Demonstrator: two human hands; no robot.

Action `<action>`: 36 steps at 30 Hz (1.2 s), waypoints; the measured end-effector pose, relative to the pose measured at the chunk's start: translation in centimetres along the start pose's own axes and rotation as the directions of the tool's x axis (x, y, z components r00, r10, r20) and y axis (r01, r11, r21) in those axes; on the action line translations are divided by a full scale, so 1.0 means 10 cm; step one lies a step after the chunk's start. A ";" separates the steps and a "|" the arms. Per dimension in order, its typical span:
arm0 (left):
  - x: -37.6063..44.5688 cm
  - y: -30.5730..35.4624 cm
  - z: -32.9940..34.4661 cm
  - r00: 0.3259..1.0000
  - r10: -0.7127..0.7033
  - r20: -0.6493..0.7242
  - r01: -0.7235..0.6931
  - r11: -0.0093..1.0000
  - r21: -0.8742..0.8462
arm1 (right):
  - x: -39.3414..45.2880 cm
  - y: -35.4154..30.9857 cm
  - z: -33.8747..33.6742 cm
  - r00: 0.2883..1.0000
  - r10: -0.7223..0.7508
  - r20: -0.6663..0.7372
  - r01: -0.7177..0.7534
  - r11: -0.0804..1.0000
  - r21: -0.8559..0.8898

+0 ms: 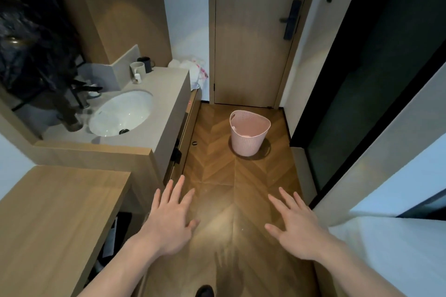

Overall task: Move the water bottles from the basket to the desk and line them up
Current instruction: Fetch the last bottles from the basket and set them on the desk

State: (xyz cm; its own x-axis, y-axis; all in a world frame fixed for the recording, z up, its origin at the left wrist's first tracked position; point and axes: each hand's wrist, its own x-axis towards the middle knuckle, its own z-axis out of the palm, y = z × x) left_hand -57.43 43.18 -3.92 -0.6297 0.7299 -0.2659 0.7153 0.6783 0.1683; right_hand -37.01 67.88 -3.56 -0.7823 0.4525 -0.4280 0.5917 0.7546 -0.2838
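Observation:
A pink perforated basket [248, 138] stands on the wooden floor ahead, near the closed door. Its inside looks pale pink; no bottle can be made out in it from here. The wooden desk [50, 219] lies at the lower left, its top bare. My left hand [172, 218] and my right hand [295, 229] are both held out flat over the floor, palms down, fingers spread, holding nothing. Both hands are well short of the basket, which sits between and beyond them.
A grey counter with a white sink [121, 113] and two mugs [141, 69] runs along the left. A wooden door [253, 31] closes the far end. A dark glass panel [376, 79] and a white bed edge [395, 248] border the right. The floor corridor is narrow.

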 end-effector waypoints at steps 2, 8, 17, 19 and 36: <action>0.47 -0.03 -0.16 0.999 0.038 0.022 -0.039 0.999 0.023 | 0.33 0.04 -0.17 0.999 0.043 -0.024 -0.043 0.999 0.014; 1.67 0.14 -0.51 0.986 0.145 0.080 -0.149 0.988 0.051 | 1.11 0.25 -0.55 0.990 0.139 -0.021 -0.138 0.989 0.054; 3.44 0.45 -0.58 0.981 0.103 0.165 -0.114 0.992 0.061 | 2.68 0.85 -1.23 0.989 0.145 -0.004 -0.144 0.989 0.041; 3.84 0.52 -0.56 0.980 0.065 0.186 -0.077 0.995 0.060 | 3.08 1.05 -1.38 0.990 0.142 0.012 -0.143 0.990 0.019; 6.58 0.81 -0.79 0.974 -0.108 0.200 0.104 0.994 0.029 | 6.10 1.80 -2.85 0.995 -0.021 0.095 0.024 0.999 -0.026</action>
State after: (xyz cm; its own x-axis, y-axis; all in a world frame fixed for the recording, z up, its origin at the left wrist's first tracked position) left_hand -95.46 97.37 -12.60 -0.6299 0.6206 -0.4670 0.6541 0.7481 0.1118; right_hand -79.60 122.62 -10.29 -0.7727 0.3894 -0.5013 0.5677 0.7772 -0.2713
